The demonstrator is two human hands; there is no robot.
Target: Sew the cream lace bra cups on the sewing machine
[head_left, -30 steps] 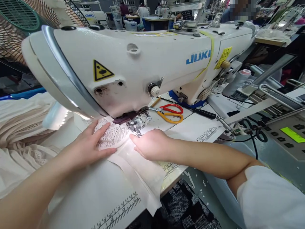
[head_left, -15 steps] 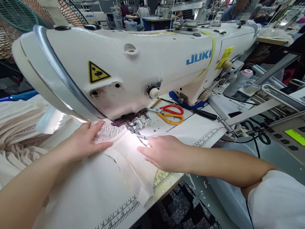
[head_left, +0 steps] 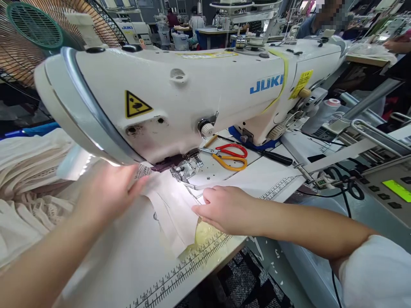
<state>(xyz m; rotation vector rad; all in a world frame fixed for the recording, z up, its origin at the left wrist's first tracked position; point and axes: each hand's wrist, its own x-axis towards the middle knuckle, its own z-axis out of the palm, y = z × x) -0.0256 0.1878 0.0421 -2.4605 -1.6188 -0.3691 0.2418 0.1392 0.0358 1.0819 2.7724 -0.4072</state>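
White fabric (head_left: 171, 209) lies on the sewing machine's bed, its upper end under the presser foot (head_left: 181, 173). My left hand (head_left: 111, 194) is at the fabric's left side, beside a patch of lace (head_left: 143, 171); motion smears its fingers. Right of the presser foot, my right hand (head_left: 221, 209) has its fingers drawn together at the fabric's right edge, pinching it near a narrow strip (head_left: 192, 187). The fingertips partly cover what they grip. Above both hands stretches the white sewing machine head (head_left: 192, 98).
Scissors (head_left: 229, 156) with red and yellow handles lie behind the presser foot, near a black-handled tool (head_left: 276, 157). Pale garments (head_left: 28, 184) are heaped at left. A fan (head_left: 41, 30) stands behind. A control box (head_left: 388, 184) sits at right.
My left hand has shifted slightly left and lifts off the lace, now blurred. The fabric's lower end has moved up and left, uncovering more of the printed ruler. My right hand stays nearly in place.
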